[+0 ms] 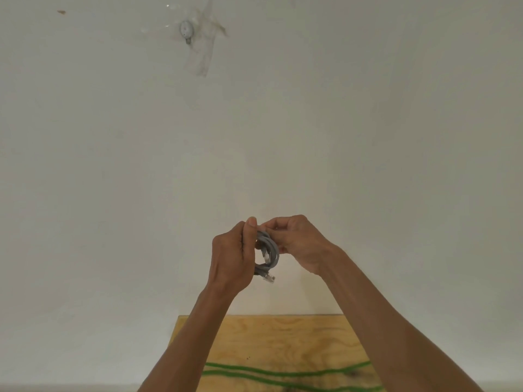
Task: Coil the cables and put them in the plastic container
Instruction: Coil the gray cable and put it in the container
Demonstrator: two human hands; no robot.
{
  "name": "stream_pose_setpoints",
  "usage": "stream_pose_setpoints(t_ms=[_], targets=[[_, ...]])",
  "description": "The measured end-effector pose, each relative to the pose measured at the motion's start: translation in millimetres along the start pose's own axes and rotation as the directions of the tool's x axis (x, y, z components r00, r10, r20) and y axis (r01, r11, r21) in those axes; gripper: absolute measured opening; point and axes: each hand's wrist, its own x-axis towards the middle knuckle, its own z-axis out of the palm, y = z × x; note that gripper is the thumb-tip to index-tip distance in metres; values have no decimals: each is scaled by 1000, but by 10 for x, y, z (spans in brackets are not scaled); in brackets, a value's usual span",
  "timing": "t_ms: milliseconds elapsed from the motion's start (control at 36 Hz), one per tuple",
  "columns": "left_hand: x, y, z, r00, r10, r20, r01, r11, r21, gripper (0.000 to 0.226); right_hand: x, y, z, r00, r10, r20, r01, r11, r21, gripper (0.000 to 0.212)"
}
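Head view, just below the centre of the frame: both hands are raised in front of a pale wall. The left hand is closed around the left side of a small grey cable, wound into a tight coil of several loops, with its thumb upright along the top of the coil. The right hand pinches the upper right part of the same coil, fingers curled in and narrow. Two clear plug ends show, one inside the loops and one projecting at the bottom of the coil, just beside the left palm. At the lower centre of the frame a plywood board lies below the forearms; a green cable runs across it in two long strands from left to right, well apart from the hands. At the upper left of centre, a small round fitting sits on the wall under strips of clear tape.
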Motion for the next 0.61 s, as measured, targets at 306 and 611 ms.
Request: stream_pose_setpoints(t_ms=[306, 611], targets=[[84, -40, -61, 997, -57, -45, 59, 997, 54, 52, -71, 49, 181, 982, 27, 185, -118, 856, 504, 32], [74, -75, -48, 991, -128, -37, 128, 992, -1, 42, -140, 146, 174, 988, -38, 147, -22, 921, 390, 42]])
